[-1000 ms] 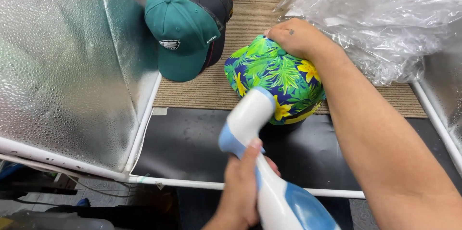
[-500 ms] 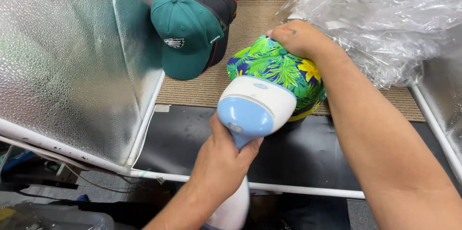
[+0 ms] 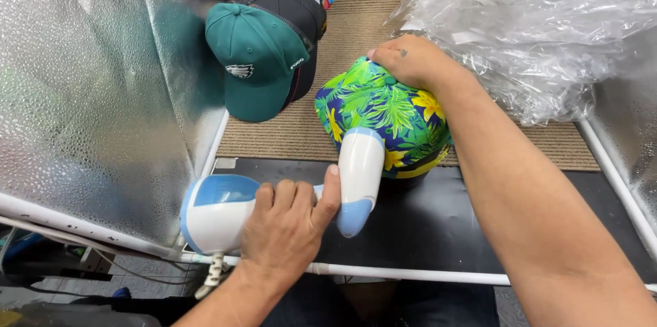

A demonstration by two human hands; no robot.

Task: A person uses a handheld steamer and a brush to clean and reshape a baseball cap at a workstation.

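1. Head view: the floral cap (image 3: pixel 383 111), bright green with blue and yellow leaves and flowers, sits at the middle of the scene, where a tan woven mat (image 3: pixel 383 5) meets a black mat (image 3: pixel 438 217).
2. The right hand (image 3: pixel 410 60) lies on the far top of the floral cap, fingers curled down and pressed onto the fabric, gripping its crown.
3. The left hand (image 3: pixel 291 221), just in front of the floral cap, is wrapped around the neck of a white and blue handheld steamer (image 3: pixel 274 193), fingers closed tight on it with the thumb up along the head.
4. The steamer's long white head touches the near left side of the floral cap; its rounded blue-panelled body lies to the left, with a coiled cord (image 3: pixel 212 276) hanging below it.
5. A teal cap (image 3: pixel 256 60) rests to the left of the floral cap, stacked on a black cap (image 3: pixel 301 16).
6. Crumpled clear plastic sheeting (image 3: pixel 540 33) is heaped to the right of the floral cap, just behind the right forearm.
7. A silver textured reflective panel (image 3: pixel 89 94) stands farther left of the floral cap, beyond the teal cap.
8. A white tube frame (image 3: pixel 424 273) runs along the near edge of the black mat, in front of the floral cap.
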